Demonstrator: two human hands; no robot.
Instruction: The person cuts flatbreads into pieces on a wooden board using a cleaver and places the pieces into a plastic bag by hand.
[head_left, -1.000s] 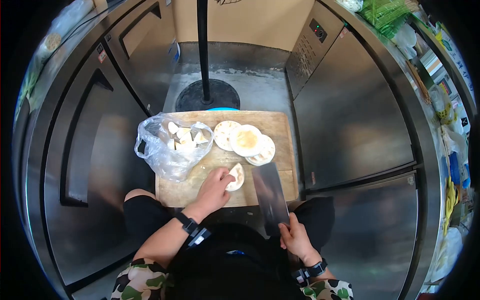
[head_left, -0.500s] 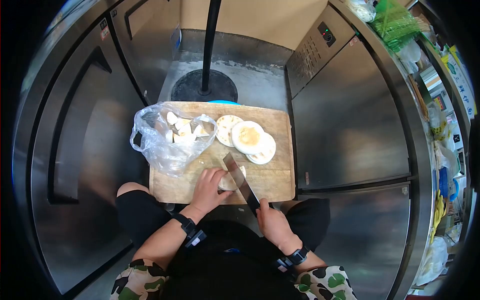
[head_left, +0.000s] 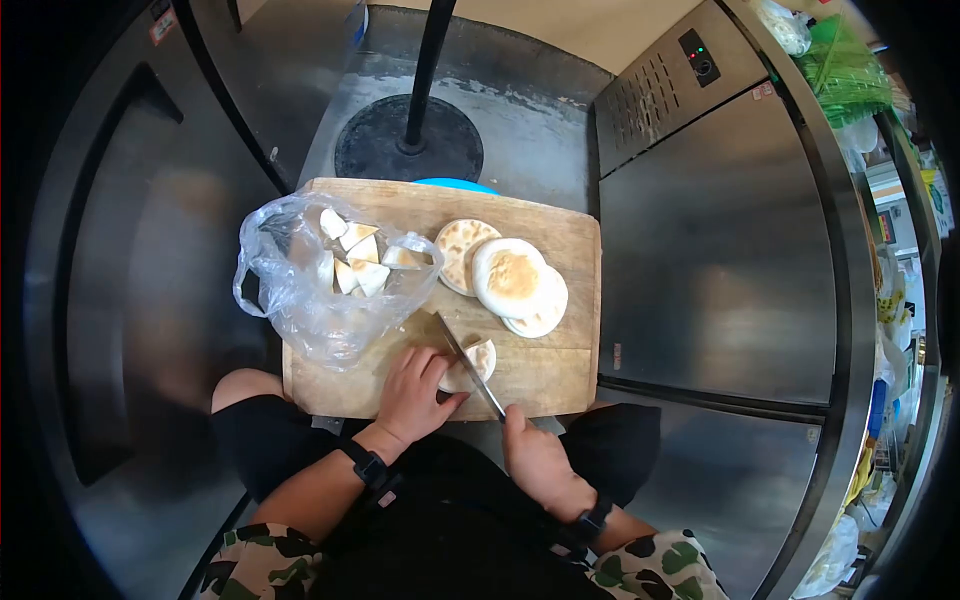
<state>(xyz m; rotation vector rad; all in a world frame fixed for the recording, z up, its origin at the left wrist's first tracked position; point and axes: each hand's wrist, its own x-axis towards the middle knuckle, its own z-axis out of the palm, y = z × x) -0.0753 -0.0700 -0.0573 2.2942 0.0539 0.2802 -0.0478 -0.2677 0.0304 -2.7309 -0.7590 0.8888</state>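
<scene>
On the wooden board (head_left: 545, 385) my left hand (head_left: 415, 388) presses its curled fingers on a round flatbread (head_left: 484, 360) near the front edge. My right hand (head_left: 537, 460) is closed round the handle of a knife (head_left: 468, 362), whose narrow blade lies across that bread, beside my left fingertips. Behind it, several whole flatbreads (head_left: 513, 280) overlap in a pile with browned tops. To the left, a clear plastic bag (head_left: 325, 322) lies open with several cut bread wedges (head_left: 370, 277) in it.
A black pole (head_left: 428, 75) on a round black base (head_left: 375, 140) stands behind the board. Steel cabinets (head_left: 715, 240) rise on both sides. Something blue (head_left: 457, 186) shows under the board's back edge. A green bag (head_left: 845, 75) lies on the right counter.
The knife blade has turned more upright, showing less of its flat side, and sits on the bread. My view has shifted slightly, with the board appearing larger.
</scene>
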